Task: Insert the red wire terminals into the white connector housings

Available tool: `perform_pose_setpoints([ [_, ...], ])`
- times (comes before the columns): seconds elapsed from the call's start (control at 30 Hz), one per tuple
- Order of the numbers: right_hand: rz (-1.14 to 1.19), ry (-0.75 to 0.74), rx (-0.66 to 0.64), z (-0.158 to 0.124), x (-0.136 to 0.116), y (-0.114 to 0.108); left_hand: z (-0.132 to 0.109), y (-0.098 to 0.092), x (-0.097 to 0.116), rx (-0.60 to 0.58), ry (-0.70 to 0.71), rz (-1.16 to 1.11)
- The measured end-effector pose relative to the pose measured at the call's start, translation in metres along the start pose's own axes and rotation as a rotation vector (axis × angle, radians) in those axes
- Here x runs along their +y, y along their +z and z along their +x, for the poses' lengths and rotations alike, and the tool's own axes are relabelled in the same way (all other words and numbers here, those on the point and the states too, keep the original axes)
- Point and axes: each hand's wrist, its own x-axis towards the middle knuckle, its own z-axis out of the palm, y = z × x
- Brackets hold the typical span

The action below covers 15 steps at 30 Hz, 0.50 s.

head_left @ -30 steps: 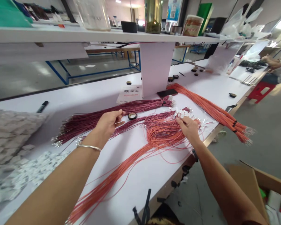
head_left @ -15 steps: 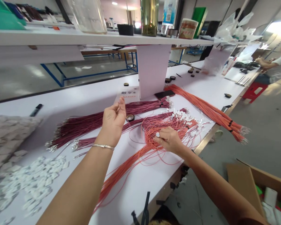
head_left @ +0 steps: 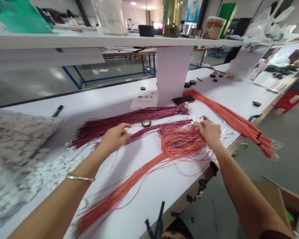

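Note:
My left hand (head_left: 114, 136) hovers low over the white bench, fingers pinched on a thin dark red wire (head_left: 119, 146) that droops toward me. Behind it lies a long bundle of dark red wires (head_left: 129, 121). My right hand (head_left: 209, 130) rests on the far end of a looped pile of orange wires (head_left: 181, 142), fingers curled among the small white connectors (head_left: 198, 119) there. What those fingers hold is hidden. A small roll of tape (head_left: 146, 123) lies between the two hands.
A second orange wire bundle (head_left: 239, 122) runs along the bench to the right. Loose white connectors (head_left: 47, 172) and a grey bag (head_left: 15, 139) lie at left. A shelf (head_left: 89, 39) with jars hangs overhead. A black phone (head_left: 183, 99), a marker (head_left: 57, 111) and a cardboard box (head_left: 279, 199) are around.
My left hand came down from its raised position to the bench with a wire. My right hand moved from the middle of the orange pile out to its connector end.

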Motion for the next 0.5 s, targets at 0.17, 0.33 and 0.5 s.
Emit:
perform_pose_setpoints([
  [0.17,-0.192,-0.03,0.107,-0.002,0.007,0.013,-0.016,-0.009,-0.031,0.02,-0.059,0.029],
  [0.33,-0.031,-0.127,0.308,0.003,0.005,-0.014,-0.027,-0.027,-0.045,0.051,-0.042,0.233],
  [0.5,0.342,-0.525,0.323,-0.024,-0.076,-0.047,-0.055,-0.026,-0.051,0.204,0.051,0.538],
])
